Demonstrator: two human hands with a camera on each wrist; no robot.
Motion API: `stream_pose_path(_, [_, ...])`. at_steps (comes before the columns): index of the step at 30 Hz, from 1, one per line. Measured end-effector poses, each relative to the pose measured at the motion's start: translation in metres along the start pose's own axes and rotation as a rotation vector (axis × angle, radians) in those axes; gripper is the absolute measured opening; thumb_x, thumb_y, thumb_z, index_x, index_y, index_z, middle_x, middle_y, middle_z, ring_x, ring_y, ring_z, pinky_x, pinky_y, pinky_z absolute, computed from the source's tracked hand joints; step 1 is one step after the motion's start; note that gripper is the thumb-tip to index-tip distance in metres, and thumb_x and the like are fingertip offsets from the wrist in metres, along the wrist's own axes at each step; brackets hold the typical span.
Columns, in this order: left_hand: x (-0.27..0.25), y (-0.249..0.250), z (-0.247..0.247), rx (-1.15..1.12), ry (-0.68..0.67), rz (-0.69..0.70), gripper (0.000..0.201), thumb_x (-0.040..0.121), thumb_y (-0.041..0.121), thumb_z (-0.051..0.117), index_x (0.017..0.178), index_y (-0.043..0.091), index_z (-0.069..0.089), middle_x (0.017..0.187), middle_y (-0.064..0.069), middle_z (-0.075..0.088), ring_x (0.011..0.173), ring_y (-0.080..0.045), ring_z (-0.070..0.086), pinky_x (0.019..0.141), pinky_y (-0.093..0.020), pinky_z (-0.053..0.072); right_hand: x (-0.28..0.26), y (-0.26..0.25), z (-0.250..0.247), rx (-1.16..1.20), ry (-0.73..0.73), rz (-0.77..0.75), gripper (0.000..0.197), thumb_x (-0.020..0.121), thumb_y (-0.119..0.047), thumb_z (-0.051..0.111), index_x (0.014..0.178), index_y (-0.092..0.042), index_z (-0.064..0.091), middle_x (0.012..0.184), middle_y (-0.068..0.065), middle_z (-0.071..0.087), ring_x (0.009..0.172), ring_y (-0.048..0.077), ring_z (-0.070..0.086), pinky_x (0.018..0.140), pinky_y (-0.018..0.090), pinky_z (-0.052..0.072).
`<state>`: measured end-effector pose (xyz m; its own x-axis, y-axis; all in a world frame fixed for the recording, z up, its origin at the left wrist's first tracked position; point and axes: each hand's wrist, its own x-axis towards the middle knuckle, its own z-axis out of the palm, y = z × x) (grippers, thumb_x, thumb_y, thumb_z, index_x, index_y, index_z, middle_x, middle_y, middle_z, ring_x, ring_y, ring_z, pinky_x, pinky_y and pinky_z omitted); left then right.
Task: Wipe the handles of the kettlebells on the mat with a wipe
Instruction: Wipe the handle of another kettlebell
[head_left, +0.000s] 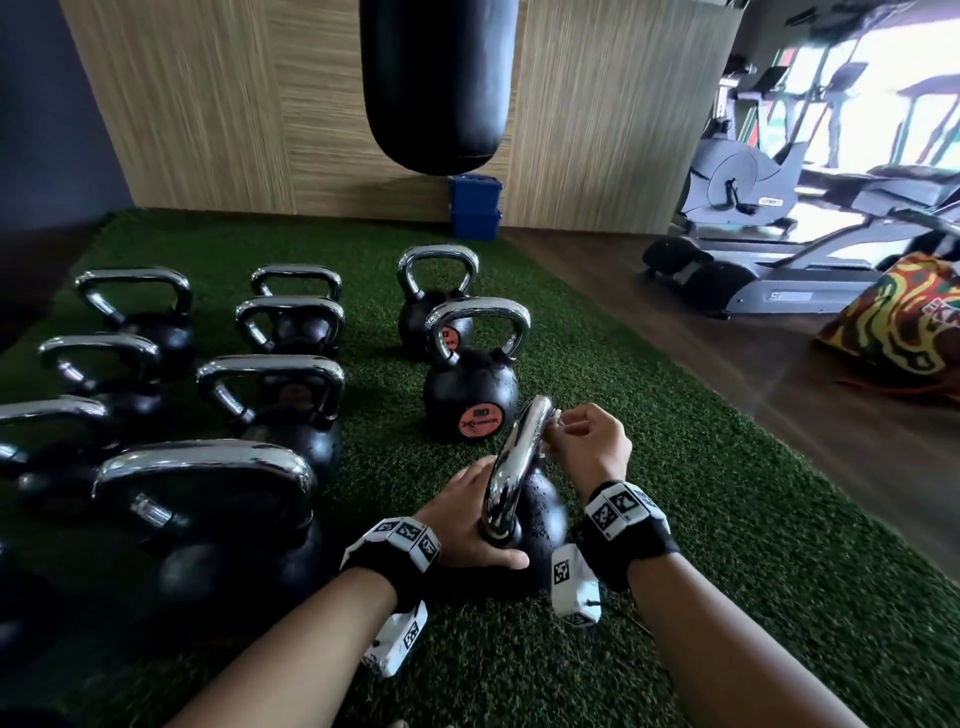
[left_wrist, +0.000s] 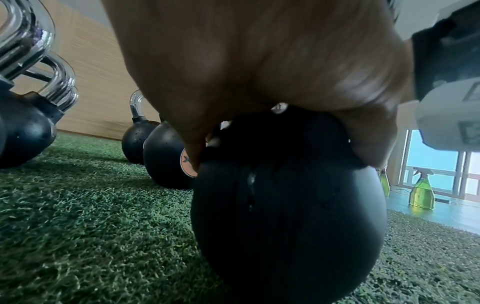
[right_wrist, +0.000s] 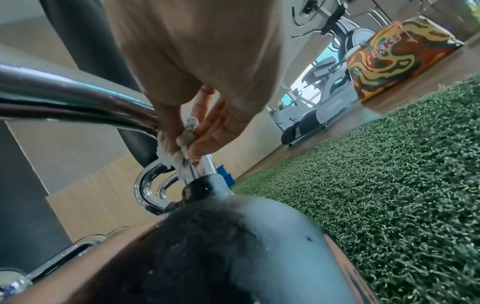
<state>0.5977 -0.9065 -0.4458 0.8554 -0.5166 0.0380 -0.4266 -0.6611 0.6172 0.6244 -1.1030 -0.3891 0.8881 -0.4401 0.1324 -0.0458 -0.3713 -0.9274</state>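
**Wipe on the far leg of the nearest kettlebell's handle**

On the green mat (head_left: 701, 519), the nearest kettlebell (head_left: 540, 514) stands between the person's wrists. The left hand (head_left: 467, 525) curls around its black body at the base of the chrome handle (head_left: 511, 467), steadying it. The right hand (right_wrist: 197, 131) pinches a small crumpled wipe (right_wrist: 185, 135) against the handle's far leg, just above the collar. How much wipe actually meets the metal is hard to tell. The risks: the small wad could slip from the fingertips on slick chrome, or the bell could tip if the left hand loosens. Other kettlebells (head_left: 270, 384) stand to the left.
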Motion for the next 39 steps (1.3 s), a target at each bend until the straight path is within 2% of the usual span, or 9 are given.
stream_pose_path(6, [-0.003, 0.006, -0.007, 0.062, -0.026, 0.020, 0.120, 0.063, 0.061, 0.088, 0.158, 0.025, 0.025, 0.156, -0.004, 0.037, 0.144, -0.024, 0.039, 0.120, -0.043, 0.035, -0.003, -0.008, 0.007, -0.133, -0.046, 0.185, 0.015, 0.065, -0.024, 0.083, 0.070, -0.012, 0.077, 0.054, -0.001, 0.071, 0.051, 0.008, 0.071, 0.052, 0.023, 0.060])
stream_pose_path(10, [-0.011, 0.015, -0.028, 0.061, -0.082, -0.030, 0.109, 0.056, 0.069, 0.085, 0.147, 0.043, 0.032, 0.143, 0.012, 0.050, 0.128, -0.016, 0.055, 0.108, -0.036, 0.046, -0.003, -0.018, 0.012, -0.263, -0.123, 0.242, 0.023, 0.064, -0.029, 0.073, 0.068, -0.007, 0.078, 0.062, 0.006, 0.074, 0.063, 0.015, 0.074, 0.064, 0.026, 0.063])
stream_pose_path(13, [-0.018, 0.026, -0.052, 0.003, -0.087, -0.115, 0.126, 0.048, 0.083, 0.080, 0.154, 0.045, 0.022, 0.145, 0.012, 0.058, 0.130, -0.016, 0.059, 0.111, -0.042, 0.047, -0.002, -0.024, 0.008, -0.382, -0.205, 0.210, 0.023, 0.069, -0.030, 0.075, 0.069, -0.007, 0.077, 0.059, 0.005, 0.073, 0.054, 0.010, 0.070, 0.053, 0.019, 0.057])
stream_pose_path(17, [-0.024, 0.063, -0.064, 0.052, 0.180, -0.098, 0.139, 0.046, 0.093, 0.069, 0.161, 0.030, 0.023, 0.150, 0.001, 0.056, 0.131, -0.017, 0.060, 0.109, -0.037, 0.049, 0.006, -0.037, -0.014, -0.526, -0.269, 0.037, 0.015, 0.081, -0.014, 0.079, 0.087, -0.006, 0.069, 0.086, 0.011, 0.074, 0.080, 0.025, 0.074, 0.074, 0.042, 0.064])
stream_pose_path(20, [-0.018, 0.086, -0.063, 0.128, 0.296, -0.057, 0.090, 0.057, 0.066, 0.076, 0.134, 0.024, 0.059, 0.122, -0.001, 0.073, 0.111, -0.023, 0.070, 0.092, -0.030, 0.055, 0.012, -0.050, -0.023, -0.509, -0.211, -0.265, 0.017, 0.089, -0.005, 0.064, 0.104, -0.013, 0.064, 0.098, 0.009, 0.070, 0.082, 0.027, 0.070, 0.074, 0.043, 0.062])
stream_pose_path(23, [-0.013, 0.097, -0.063, 0.139, 0.335, -0.100, 0.041, 0.062, 0.027, 0.080, 0.101, 0.021, 0.068, 0.088, 0.005, 0.074, 0.084, -0.018, 0.073, 0.075, -0.026, 0.060, 0.017, -0.063, -0.024, -0.637, -0.410, -0.481, 0.042, 0.088, -0.006, 0.061, 0.123, -0.028, 0.068, 0.104, -0.003, 0.069, 0.087, 0.020, 0.067, 0.077, 0.030, 0.055])
stream_pose_path(31, [-0.001, 0.083, -0.094, 0.157, 0.099, -0.081, 0.085, 0.068, 0.008, 0.077, 0.146, 0.032, 0.055, 0.138, 0.009, 0.066, 0.118, -0.009, 0.066, 0.100, -0.017, 0.050, 0.010, -0.073, -0.037, -0.935, -0.415, -0.487, 0.009, 0.085, -0.016, 0.065, 0.089, -0.020, 0.073, 0.085, 0.002, 0.071, 0.081, 0.020, 0.068, 0.063, 0.020, 0.045])
stream_pose_path(36, [0.013, 0.074, -0.117, 0.227, -0.090, -0.048, 0.097, 0.071, 0.003, 0.077, 0.146, 0.054, 0.045, 0.134, 0.012, 0.066, 0.087, -0.001, 0.066, 0.068, -0.011, 0.053, -0.004, -0.060, -0.052, -0.991, -0.318, -0.358, 0.014, 0.083, -0.013, 0.069, 0.096, -0.013, 0.072, 0.080, 0.000, 0.061, 0.070, 0.018, 0.059, 0.057, 0.020, 0.045])
stream_pose_path(39, [0.012, 0.069, -0.118, 0.262, -0.100, 0.003, 0.097, 0.073, 0.009, 0.079, 0.148, 0.057, 0.040, 0.131, 0.011, 0.069, 0.096, -0.005, 0.068, 0.082, -0.020, 0.058, -0.012, -0.060, -0.056, -0.965, -0.307, -0.346, 0.017, 0.081, -0.013, 0.070, 0.098, -0.014, 0.073, 0.074, -0.003, 0.057, 0.068, 0.017, 0.058, 0.059, 0.020, 0.045])
